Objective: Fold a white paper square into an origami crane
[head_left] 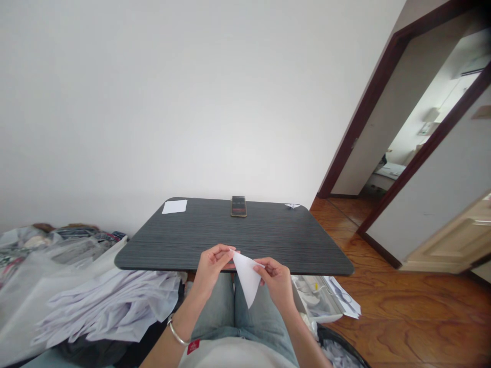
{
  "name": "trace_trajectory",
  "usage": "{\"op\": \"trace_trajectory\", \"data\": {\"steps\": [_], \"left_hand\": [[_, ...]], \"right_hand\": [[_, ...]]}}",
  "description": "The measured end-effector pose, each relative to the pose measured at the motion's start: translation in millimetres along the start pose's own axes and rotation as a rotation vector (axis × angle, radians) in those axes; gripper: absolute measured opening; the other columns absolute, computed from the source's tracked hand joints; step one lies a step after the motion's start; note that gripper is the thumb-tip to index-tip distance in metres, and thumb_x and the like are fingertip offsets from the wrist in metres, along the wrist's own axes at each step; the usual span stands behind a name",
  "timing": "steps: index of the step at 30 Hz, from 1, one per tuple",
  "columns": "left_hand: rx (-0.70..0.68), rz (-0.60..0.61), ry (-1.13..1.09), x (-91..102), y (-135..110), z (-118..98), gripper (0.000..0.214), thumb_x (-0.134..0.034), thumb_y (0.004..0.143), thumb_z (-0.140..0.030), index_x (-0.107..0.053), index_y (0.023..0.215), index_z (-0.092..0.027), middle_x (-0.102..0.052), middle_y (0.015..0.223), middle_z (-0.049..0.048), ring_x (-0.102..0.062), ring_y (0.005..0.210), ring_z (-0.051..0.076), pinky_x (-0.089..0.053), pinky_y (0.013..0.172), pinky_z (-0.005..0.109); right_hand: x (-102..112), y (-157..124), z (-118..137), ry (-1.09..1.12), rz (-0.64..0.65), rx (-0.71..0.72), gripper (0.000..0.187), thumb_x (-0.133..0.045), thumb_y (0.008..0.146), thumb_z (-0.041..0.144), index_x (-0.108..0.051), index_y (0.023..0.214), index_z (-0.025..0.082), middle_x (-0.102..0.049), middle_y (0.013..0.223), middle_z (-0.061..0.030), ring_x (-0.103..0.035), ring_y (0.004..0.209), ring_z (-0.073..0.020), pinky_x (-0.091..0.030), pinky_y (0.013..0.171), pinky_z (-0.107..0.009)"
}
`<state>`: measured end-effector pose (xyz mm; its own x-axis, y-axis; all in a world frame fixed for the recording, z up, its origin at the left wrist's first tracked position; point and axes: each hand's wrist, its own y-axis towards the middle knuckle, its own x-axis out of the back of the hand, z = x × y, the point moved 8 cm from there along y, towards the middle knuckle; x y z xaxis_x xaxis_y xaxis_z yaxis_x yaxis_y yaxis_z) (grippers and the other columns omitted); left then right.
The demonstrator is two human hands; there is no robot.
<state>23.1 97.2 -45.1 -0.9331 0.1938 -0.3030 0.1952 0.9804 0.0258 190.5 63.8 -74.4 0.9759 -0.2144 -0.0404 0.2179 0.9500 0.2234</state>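
1. Both hands pinch a folded paper at the near edge of the table: left hand at its top corner, right hand on its side.
2. Uneven pinching could skew the crease.
3. A loose grip could drop it into the lap.

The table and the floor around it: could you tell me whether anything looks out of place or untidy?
The table is tidy: a paper sheet, a phone and a small folded paper along its far edge. The mess is below: a loose heap of white papers lies left of the person's legs.
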Motion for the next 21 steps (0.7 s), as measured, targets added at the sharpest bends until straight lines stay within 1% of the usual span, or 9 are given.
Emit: {"op": "trace_trajectory", "data": {"steps": [4, 10, 14, 21], "left_hand": [[-0.017, -0.036, 0.009, 1.9, -0.4, -0.6, 0.025, -0.073, 0.063, -0.032, -0.067, 0.077, -0.013, -0.073, 0.075, 0.007, -0.067, 0.066, 0.018, -0.054, 0.063, 0.027], [-0.01, -0.037, -0.006, 2.0, 0.2, -0.2, 0.022, -0.073, 0.064, -0.032, -0.068, 0.073, -0.013, -0.073, 0.073, 0.0064, -0.066, 0.065, 0.017, -0.054, 0.062, 0.026], [0.008, -0.041, -0.017, 2.3, 0.2, -0.1, 0.024, -0.074, 0.062, -0.033, -0.069, 0.071, -0.012, -0.072, 0.071, 0.0064, -0.065, 0.065, 0.017, -0.054, 0.062, 0.027], [0.007, -0.033, -0.033, 2.8, 1.6, 0.4, 0.023, -0.071, 0.065, -0.035, -0.068, 0.069, -0.013, -0.071, 0.073, 0.0064, -0.065, 0.067, 0.018, -0.054, 0.059, 0.026]], "right_hand": [[-0.5, -1.1, 0.0, -0.031, -0.015, 0.017, 0.022, -0.067, 0.069, 0.037, -0.071, 0.074, 0.016, -0.061, 0.054, -0.0009, -0.047, 0.044, -0.0101, -0.041, 0.037, -0.019], [-1.3, -1.8, 1.9, -0.011, -0.019, 0.011, 0.019, -0.068, 0.068, 0.035, -0.07, 0.072, 0.016, -0.062, 0.054, -0.0006, -0.047, 0.043, -0.0097, -0.041, 0.037, -0.019], [-1.8, -1.8, 2.7, -0.011, -0.011, 0.023, 0.021, -0.067, 0.068, 0.037, -0.071, 0.073, 0.016, -0.063, 0.055, -0.001, -0.048, 0.043, -0.0099, -0.04, 0.037, -0.019], [-3.4, -1.2, 0.1, 0.005, 0.006, 0.019, 0.022, -0.067, 0.069, 0.038, -0.071, 0.072, 0.017, -0.063, 0.056, -0.0012, -0.048, 0.043, -0.0101, -0.04, 0.037, -0.019]]}}
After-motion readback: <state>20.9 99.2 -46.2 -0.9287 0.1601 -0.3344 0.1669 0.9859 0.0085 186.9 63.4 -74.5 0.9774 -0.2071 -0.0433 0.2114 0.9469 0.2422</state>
